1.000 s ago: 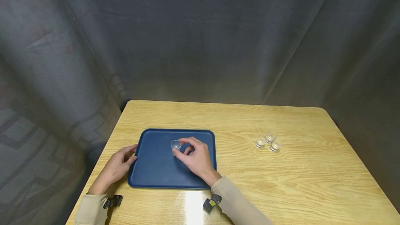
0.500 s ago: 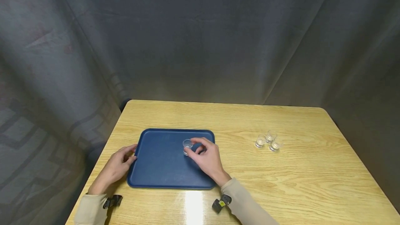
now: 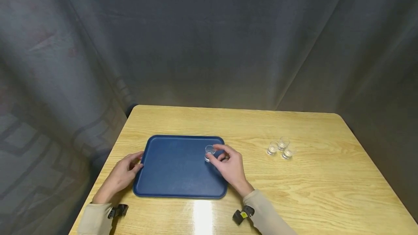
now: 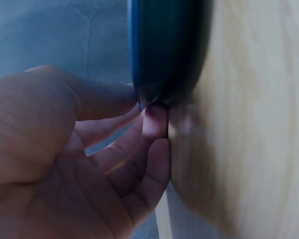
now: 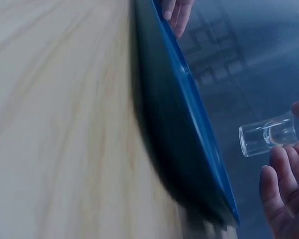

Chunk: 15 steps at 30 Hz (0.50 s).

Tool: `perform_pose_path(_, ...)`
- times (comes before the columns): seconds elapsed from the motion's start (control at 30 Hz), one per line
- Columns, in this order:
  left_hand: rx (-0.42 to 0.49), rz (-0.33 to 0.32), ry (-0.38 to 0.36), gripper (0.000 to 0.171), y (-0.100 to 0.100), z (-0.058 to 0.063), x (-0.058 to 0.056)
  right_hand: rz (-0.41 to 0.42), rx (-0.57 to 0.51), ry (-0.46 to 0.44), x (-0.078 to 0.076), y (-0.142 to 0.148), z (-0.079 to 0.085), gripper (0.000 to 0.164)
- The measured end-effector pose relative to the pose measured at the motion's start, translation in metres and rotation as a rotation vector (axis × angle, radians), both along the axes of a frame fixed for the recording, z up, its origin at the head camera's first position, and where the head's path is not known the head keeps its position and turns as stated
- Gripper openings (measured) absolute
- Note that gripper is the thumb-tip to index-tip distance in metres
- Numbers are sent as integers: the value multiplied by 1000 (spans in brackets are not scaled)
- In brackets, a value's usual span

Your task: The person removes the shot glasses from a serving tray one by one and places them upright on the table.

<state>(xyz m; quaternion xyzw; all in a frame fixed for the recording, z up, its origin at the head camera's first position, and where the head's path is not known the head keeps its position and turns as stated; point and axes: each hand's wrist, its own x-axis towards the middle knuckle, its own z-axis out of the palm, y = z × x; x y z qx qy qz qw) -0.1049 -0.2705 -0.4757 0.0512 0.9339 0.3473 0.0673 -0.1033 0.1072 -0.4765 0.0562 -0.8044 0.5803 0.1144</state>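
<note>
A small clear shot glass (image 3: 209, 152) is pinched upright between the thumb and fingers of my right hand (image 3: 230, 165), over the right part of a blue tray (image 3: 177, 177). In the right wrist view the shot glass (image 5: 271, 134) stands apart from the tray's rim (image 5: 202, 119). My left hand (image 3: 121, 174) is at the tray's left edge. The left wrist view shows that hand (image 4: 89, 144) pinching the tray's edge (image 4: 162, 55), thumb against the rim and fingertips beneath, close to the wooden surface.
Three more shot glasses (image 3: 282, 148) stand in a tight cluster on the wooden table (image 3: 310, 184), to the right of the tray. A dark curtain (image 3: 209, 46) hangs behind the table and along its sides.
My right hand has moved steadily to the right with the shot glass, from the middle of the tray toward its right edge. The left hand and the tray have stayed in place.
</note>
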Motion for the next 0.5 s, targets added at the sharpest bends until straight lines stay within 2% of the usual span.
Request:
perform_pose_path(0.23, -3, 4, 5, 46, 0, -1, 0, -65, -44, -25, 0, 18, -2, 32)
perform_pose_path(0.5, -1, 4, 13, 46, 2, -1, 2, -135, -23, -31, 3, 41, -4, 36)
